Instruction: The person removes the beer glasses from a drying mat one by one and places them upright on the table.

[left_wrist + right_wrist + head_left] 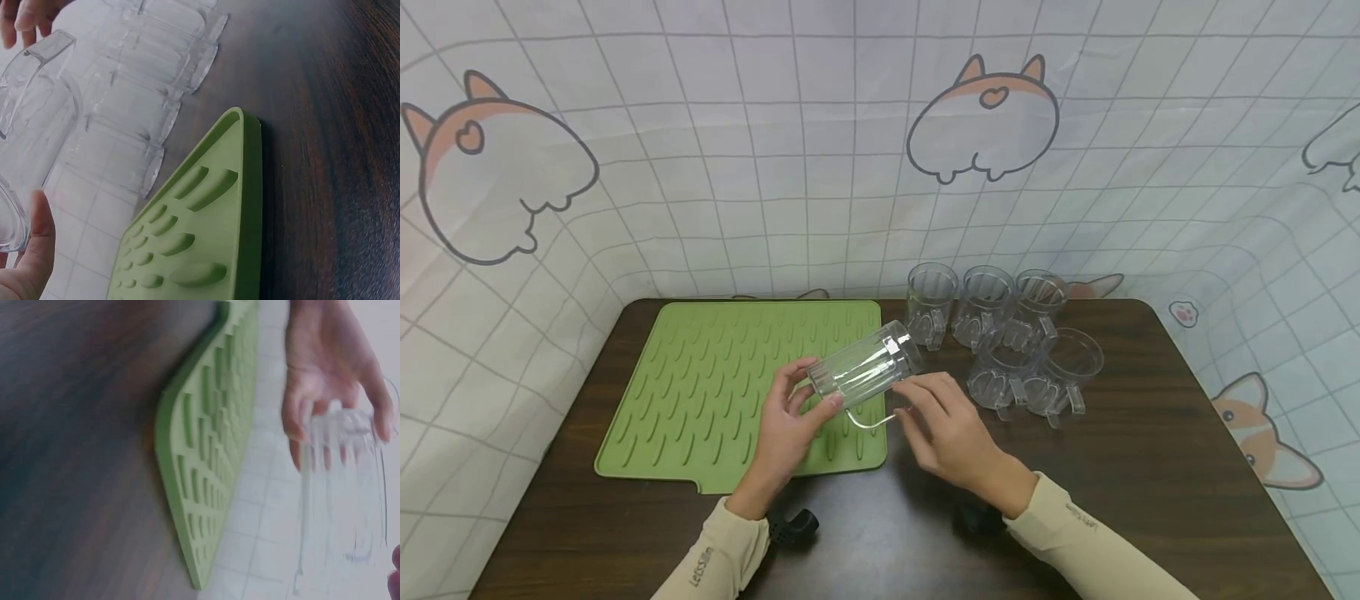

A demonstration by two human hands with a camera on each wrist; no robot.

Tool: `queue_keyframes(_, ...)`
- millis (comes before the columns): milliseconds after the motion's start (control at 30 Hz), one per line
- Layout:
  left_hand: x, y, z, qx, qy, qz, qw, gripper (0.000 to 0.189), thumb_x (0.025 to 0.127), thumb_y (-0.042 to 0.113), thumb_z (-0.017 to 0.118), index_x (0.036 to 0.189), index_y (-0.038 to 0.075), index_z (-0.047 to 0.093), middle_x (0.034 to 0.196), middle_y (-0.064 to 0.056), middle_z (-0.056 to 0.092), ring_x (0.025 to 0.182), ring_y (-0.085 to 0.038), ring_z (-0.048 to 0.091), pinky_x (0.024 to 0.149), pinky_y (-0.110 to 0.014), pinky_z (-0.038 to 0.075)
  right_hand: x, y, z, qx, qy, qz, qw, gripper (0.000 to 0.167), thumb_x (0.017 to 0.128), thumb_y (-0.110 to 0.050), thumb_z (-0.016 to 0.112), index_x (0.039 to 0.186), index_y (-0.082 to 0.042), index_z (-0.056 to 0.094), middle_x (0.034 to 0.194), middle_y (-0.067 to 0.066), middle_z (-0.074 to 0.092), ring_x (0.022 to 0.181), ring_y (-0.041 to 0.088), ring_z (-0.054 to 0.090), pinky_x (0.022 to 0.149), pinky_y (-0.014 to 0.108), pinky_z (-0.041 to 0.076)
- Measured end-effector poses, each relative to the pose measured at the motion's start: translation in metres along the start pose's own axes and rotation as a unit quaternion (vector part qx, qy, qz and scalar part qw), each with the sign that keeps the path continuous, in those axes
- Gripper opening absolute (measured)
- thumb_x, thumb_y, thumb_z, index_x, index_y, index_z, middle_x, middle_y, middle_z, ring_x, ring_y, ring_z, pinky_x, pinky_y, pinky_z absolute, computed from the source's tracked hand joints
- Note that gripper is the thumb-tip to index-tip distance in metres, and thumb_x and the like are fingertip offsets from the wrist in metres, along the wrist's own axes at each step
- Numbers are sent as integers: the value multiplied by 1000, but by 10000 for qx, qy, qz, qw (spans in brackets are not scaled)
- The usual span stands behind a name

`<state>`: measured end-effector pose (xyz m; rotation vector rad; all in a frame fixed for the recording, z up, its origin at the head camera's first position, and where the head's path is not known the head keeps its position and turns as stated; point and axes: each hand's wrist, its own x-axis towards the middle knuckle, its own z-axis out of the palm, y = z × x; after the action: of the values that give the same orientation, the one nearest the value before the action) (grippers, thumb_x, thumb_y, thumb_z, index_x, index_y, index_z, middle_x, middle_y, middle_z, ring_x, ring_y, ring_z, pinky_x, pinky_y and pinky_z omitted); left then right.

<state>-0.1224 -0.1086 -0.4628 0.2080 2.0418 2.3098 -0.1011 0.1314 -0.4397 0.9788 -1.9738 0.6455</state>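
Observation:
A clear mug with a handle [865,365] is held tilted on its side above the right part of a green ridged mat [700,392]. My left hand [784,433] grips it round the base end, thumb on the near side. The right wrist view shows the left hand's fingers and thumb [381,419] on either side of the mug's base [344,425]. At the rim end is my right hand [955,433], its fingers loosely bent close to the rim and handle. In the left wrist view those fingers [28,19] appear apart from the mug [37,131].
Several similar clear mugs [932,292] stand together on the dark wooden table [1120,483] at the back right, handles toward me. A patterned cloth wall [827,208] rises behind and beside the table. Black objects [793,527] show by both wrists.

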Motion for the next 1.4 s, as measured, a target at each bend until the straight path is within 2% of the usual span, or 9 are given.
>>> queue_keyframes(200,-1,3,-2,38,-16,0,10000,65,90,-3,72,147,9,42,150,-8,43,125,-10,60,93,-27,62,-4,6,-5,283,440,1017,9934,29,103,-19,63,117,7,65,108,17,67,99,29,66,90,32,56)
queue_keyframes(367,-2,6,-4,43,-42,99,9999,65,90,-4,71,147,8,42,147,-5,44,125,-10,60,92,-27,63,-10,7,-5,645,515,1872,9789,33,92,-4,73,121,6,61,106,16,66,94,26,67,88,21,54)
queue_keyframes(467,-3,6,-6,23,-50,152,9999,66,90,-5,71,148,9,42,146,-3,44,128,-13,59,93,-27,62,-15,7,-3,968,542,2432,9636,36,89,2,74,122,5,60,107,15,66,92,25,67,86,19,55)
queue_keyframes(600,-4,6,-7,-24,-95,282,9996,67,90,-7,70,149,6,40,148,-3,43,134,-21,56,94,-26,62,-21,4,1,1570,553,3199,9327,30,94,3,69,123,5,59,108,18,67,94,18,67,85,15,56)
queue_keyframes(733,-5,7,-8,-121,-181,473,9986,67,90,-9,68,149,4,38,147,-4,43,134,-19,56,94,-25,62,-23,1,4,2308,472,3827,8934,24,99,1,63,122,8,59,109,24,67,97,8,67,85,13,57)
queue_keyframes(867,-5,9,-8,-238,-254,678,9971,68,89,-11,67,149,0,36,146,-5,43,135,-17,57,94,-25,61,-22,-2,7,3164,385,4287,8454,23,105,-5,55,121,11,58,108,19,67,96,3,68,85,20,59)
queue_keyframes(1067,-5,11,-8,-395,-335,846,9951,70,89,-14,65,150,-4,33,146,-5,44,134,-15,58,94,-24,61,-17,-5,14,4728,806,4480,7545,23,109,-11,47,116,9,56,99,-4,68,93,5,69,83,20,58)
queue_keyframes(1233,-4,11,-6,-478,-296,931,9941,70,88,-15,65,149,-5,34,145,-5,45,134,-17,58,95,-25,61,-12,-10,18,5435,1041,4767,6830,17,111,-19,44,110,-11,60,100,-4,67,97,9,68,87,21,58)
queue_keyframes(1400,-3,11,-4,-502,-256,989,9935,69,87,-16,65,148,-3,36,143,-6,46,134,-19,58,96,-26,61,-7,-15,22,5890,1218,5071,6173,21,112,-22,41,106,-15,61,100,-1,66,97,13,65,90,23,56)
